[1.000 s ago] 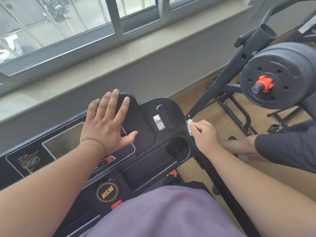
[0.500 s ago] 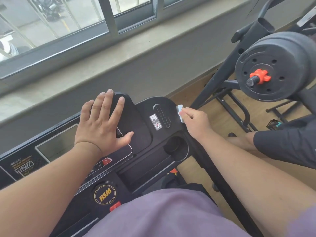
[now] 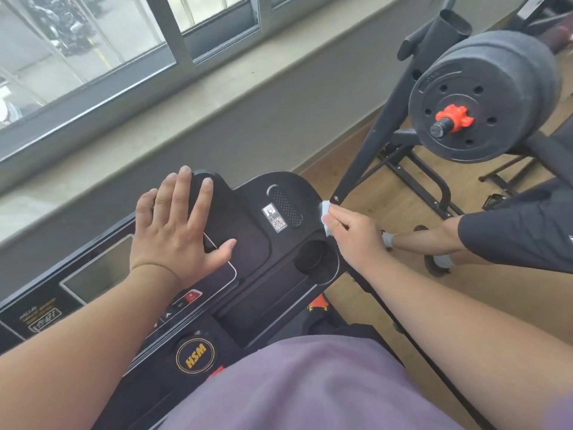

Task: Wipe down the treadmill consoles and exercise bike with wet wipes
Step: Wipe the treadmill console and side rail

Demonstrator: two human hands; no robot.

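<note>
On the console [image 3: 248,243], left hand [image 3: 173,231] lies flat, fingers spread; right hand [image 3: 356,237] pinches a wipe [image 3: 325,212] against its right edge.

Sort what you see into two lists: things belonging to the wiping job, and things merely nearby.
Job: wet wipe; right hand pinching it; treadmill console; left hand resting flat on the console.

Nearby: weight plates; red collar; window sill; wooden floor.

Bright window daylight, wide-angle edge warping
</note>
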